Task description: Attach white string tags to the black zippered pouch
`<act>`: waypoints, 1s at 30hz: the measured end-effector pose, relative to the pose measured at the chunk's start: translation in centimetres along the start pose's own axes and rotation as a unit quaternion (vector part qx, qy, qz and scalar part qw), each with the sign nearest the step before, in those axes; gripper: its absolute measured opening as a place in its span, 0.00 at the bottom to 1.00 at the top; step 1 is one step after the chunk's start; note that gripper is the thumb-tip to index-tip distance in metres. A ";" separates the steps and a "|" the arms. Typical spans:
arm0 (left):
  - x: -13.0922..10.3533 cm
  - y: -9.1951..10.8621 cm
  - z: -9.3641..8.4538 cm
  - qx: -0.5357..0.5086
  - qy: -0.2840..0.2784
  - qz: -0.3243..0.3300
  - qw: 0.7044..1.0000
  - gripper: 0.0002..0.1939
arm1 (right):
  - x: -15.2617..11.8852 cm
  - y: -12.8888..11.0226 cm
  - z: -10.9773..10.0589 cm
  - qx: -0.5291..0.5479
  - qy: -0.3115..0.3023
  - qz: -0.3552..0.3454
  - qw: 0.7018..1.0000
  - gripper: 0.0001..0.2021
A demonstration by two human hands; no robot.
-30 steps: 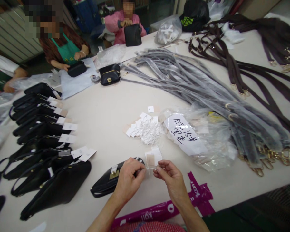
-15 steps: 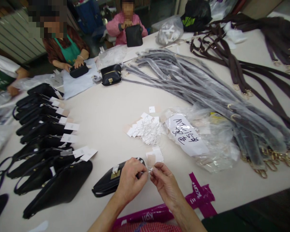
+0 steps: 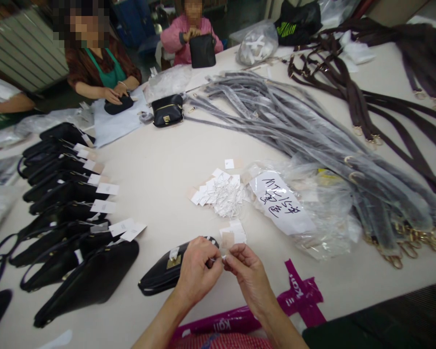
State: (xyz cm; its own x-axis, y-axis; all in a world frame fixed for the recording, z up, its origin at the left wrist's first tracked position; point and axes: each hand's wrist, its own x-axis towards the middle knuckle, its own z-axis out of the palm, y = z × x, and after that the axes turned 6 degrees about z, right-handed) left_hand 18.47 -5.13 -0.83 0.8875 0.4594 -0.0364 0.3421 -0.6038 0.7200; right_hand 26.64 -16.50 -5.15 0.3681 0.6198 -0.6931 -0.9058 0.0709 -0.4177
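Note:
A black bag (image 3: pixel 162 271) with a gold plate lies at the front of the table, its right end partly behind my left hand (image 3: pixel 200 264). That hand is closed in a pinch at the bag's right end, on a thin white string. My right hand (image 3: pixel 244 269) pinches the string from the other side, fingertips almost touching the left ones. Just beyond the fingers lie white and beige tags (image 3: pixel 233 232). Farther back is a heap of white tags with strings (image 3: pixel 221 194).
Black bags with tags (image 3: pixel 90 281) line the left. Plastic-wrapped straps (image 3: pixel 312 126) and brown straps (image 3: pixel 352 97) spread across the right. A labelled plastic bag (image 3: pixel 323 218) lies right of the tags, purple tape (image 3: pixel 301 295) near the front edge. People work across the table.
My right fingertips have moved slightly left, closer to my left hand. At the far left, the co-workers' arms and hands have shifted.

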 end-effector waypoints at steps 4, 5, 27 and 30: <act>0.0 -0.1 0.1 0.002 0.002 0.004 1.000 0.09 | 0.3 0.1 0.1 -0.004 0.005 -0.013 1.000 0.15; 0.1 -0.1 0.1 0.002 0.003 0.005 1.000 0.09 | 0.4 0.1 0.1 0.001 0.007 -0.011 1.000 0.15; 0.2 0.1 -0.1 0.005 -0.009 0.001 1.000 0.09 | 0.2 -0.1 0.1 0.009 -0.012 0.012 1.000 0.14; 0.2 0.2 -0.1 0.004 -0.008 0.002 1.000 0.09 | 0.1 -0.1 0.2 -0.006 -0.015 0.005 1.000 0.14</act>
State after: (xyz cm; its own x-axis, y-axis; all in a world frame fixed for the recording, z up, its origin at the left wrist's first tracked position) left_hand 18.67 -5.04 -0.62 0.8941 0.4455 -0.0448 0.3404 -0.6114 0.7143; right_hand 26.73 -16.30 -5.10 0.3515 0.6440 -0.6795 -0.9072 0.0552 -0.4170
